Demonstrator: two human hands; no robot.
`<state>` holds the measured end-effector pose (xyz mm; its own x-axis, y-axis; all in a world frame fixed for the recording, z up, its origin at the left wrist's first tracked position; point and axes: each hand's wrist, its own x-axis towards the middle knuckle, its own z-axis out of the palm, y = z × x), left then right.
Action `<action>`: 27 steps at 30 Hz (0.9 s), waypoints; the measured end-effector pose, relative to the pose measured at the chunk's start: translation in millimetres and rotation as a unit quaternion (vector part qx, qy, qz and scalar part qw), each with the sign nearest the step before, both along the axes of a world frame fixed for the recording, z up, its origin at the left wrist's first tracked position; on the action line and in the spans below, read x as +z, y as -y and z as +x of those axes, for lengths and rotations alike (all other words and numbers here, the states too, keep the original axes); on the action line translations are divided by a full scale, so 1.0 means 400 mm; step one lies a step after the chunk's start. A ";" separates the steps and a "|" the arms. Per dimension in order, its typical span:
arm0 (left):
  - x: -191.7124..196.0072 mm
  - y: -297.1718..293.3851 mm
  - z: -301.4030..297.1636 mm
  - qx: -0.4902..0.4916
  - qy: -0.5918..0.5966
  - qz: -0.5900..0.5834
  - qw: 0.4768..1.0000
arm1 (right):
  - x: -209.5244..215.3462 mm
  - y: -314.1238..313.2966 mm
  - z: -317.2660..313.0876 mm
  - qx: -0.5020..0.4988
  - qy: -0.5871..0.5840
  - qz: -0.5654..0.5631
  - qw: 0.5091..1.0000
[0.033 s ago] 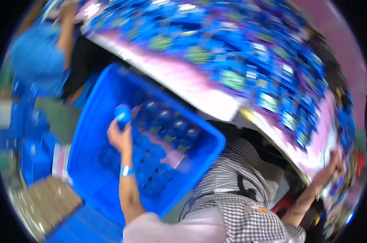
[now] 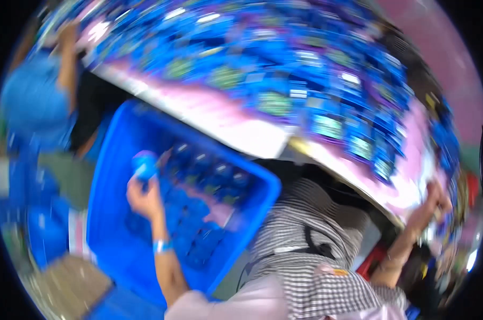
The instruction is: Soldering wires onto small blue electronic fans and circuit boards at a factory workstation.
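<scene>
My left hand (image 2: 145, 200) is closed round a small blue round container (image 2: 145, 165) with a purplish top. It is held above the inside of a big blue plastic bin (image 2: 100, 213). In the bin, dark blue rounded containers (image 2: 201, 162) stand in rows, beside a pinkish sheet (image 2: 219, 214) and more blue items lower down. My right hand (image 2: 437, 200) is at the right-hand edge of the pink-topped table (image 2: 236, 121). Its fingers look bent, but blur hides whether they hold anything.
Many blue packs (image 2: 327, 125) with green and purple parts cover the table. At the far left a person in a blue top (image 2: 36, 104) works at the same table. A cardboard box (image 2: 71, 282) and blue boxes (image 2: 47, 229) stand left of the bin.
The whole view has shifted, so the table and bin appear further left and somewhat lower. My left hand still holds the blue container over the bin.
</scene>
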<state>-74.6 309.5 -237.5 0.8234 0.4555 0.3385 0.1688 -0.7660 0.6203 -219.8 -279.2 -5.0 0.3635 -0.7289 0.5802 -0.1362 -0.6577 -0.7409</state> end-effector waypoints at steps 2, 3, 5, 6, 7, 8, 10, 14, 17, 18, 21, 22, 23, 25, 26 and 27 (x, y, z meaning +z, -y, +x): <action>0.245 0.026 -0.167 -0.024 0.136 -0.276 0.951 | -0.030 -0.055 0.100 0.091 0.170 0.006 0.981; 0.321 0.063 -0.172 -0.075 0.144 -0.402 0.901 | -0.031 -0.053 0.081 0.107 0.192 0.000 0.975; 0.419 0.245 -0.158 -0.240 0.161 -0.588 0.755 | -0.037 -0.048 0.028 0.095 0.229 -0.025 0.968; 0.454 0.311 -0.121 -0.320 -0.023 -0.391 0.863 | -0.049 -0.042 0.003 0.073 0.240 -0.038 0.967; 0.545 0.495 -0.114 -0.422 -0.025 -0.552 0.719 | -0.064 -0.031 -0.018 0.056 0.247 -0.054 0.966; 0.576 0.640 -0.088 -0.493 -0.057 -0.521 0.695 | -0.071 -0.015 -0.042 0.028 0.264 -0.055 0.963; 0.660 0.918 -0.073 -0.565 -0.128 -0.474 0.663 | -0.060 0.010 -0.082 0.006 0.267 -0.066 0.961; 0.596 1.313 -0.009 -0.630 -0.084 -0.216 0.741 | -0.051 0.028 -0.089 0.030 0.285 -0.100 0.953; 0.518 1.358 0.003 -0.607 -0.110 -0.144 0.774 | -0.054 -0.003 -0.054 0.034 0.272 -0.083 0.958; 0.518 1.322 0.010 -0.607 -0.061 -0.084 0.788 | -0.057 -0.005 -0.055 0.058 0.260 -0.092 0.960; 0.637 1.100 0.000 -0.608 0.198 -0.222 0.736 | -0.120 0.124 -0.124 0.110 0.292 -0.063 0.948; 0.658 0.977 0.011 -0.591 0.178 -0.291 0.731 | -0.099 0.100 -0.120 0.114 0.274 -0.112 0.948; 0.616 0.838 0.048 -0.506 0.224 -0.243 0.797 | -0.072 0.062 -0.093 0.027 0.212 -0.195 0.957; 0.451 0.550 0.128 -0.289 0.257 -0.328 0.862 | -0.076 0.065 -0.087 0.051 0.212 -0.189 0.957; 0.389 0.412 0.118 -0.138 0.194 -0.308 0.921 | -0.071 0.047 -0.075 0.017 0.177 -0.208 0.962; 0.299 0.248 0.116 -0.020 0.122 -0.254 0.959 | -0.084 0.063 -0.074 -0.010 0.123 -0.226 0.966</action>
